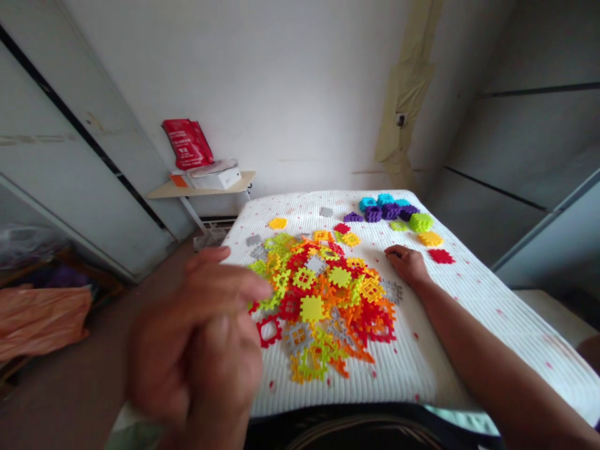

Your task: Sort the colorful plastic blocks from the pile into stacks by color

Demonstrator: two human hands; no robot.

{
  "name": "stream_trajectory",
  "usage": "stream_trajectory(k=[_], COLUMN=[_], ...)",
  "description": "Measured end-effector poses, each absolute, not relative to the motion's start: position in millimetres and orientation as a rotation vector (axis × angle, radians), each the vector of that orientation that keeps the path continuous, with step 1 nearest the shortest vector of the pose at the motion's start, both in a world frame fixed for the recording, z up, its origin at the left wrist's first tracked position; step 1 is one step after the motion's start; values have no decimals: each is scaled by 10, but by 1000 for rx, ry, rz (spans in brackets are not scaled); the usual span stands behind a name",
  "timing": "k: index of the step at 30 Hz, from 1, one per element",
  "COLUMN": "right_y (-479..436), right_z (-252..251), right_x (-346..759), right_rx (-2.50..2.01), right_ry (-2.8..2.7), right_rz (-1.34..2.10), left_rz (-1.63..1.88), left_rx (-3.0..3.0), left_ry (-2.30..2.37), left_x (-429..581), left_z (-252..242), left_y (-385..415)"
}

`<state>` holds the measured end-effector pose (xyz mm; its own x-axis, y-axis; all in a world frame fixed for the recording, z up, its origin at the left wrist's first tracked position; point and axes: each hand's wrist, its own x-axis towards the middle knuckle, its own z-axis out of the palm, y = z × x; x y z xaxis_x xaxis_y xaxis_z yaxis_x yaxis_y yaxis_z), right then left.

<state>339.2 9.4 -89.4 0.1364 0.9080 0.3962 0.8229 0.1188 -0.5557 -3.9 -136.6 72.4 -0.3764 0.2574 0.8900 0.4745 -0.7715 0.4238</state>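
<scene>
Plastic waffle blocks beside right hand

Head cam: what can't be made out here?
- Left hand: motion-blurred; any held piece can't be told.
- Right hand: curled fingers hide whatever may lie inside.
- Plastic waffle-block pile: upper pieces hide lower ones.
- Red bag: print too small to read.

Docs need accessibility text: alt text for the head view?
A blurred left hand hovers beside a heap of red, orange, yellow and green plastic waffle blocks on a white quilted mattress. The right hand rests beside the heap, near stacked purple and teal blocks.
</scene>
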Motion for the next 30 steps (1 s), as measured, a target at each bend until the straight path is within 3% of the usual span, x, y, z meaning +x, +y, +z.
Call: stream_trajectory(k=[2, 3, 5, 6, 9, 14, 22, 30], right_y=[105, 110, 115, 116, 113, 101, 98, 109], right_z=[-912, -919, -925, -924, -908, -866, -867, -874], right_x=[3389, 3388, 3385, 3384, 3377, 3351, 3356, 3367], right_rx=[-1707, -1713, -1725, -1727, -1718, -1736, -1697, -1684], right_ry=[-1687, -1685, -1681, -1681, -1684, -1689, -1685, -1699], right_rz=[149, 150, 158, 162, 161, 173, 203, 204], left_rz=[-2174, -1954, -1139, -961, -715, -491, -471, -387], left_rx=[-1920, -2067, -2297, -2350, -2432, -2553, -2609, -2436], left_ry=[-1208, -1431, -1983, -2060, -2133, -2107, -1952, -2243], left_x=[-131, -173, -226, -231, -149, 159, 415, 35], left_z=[706, 655, 483, 377, 69, -196, -195, -105], left_y=[-906, -690, -322, -178, 94, 139, -63, 576])
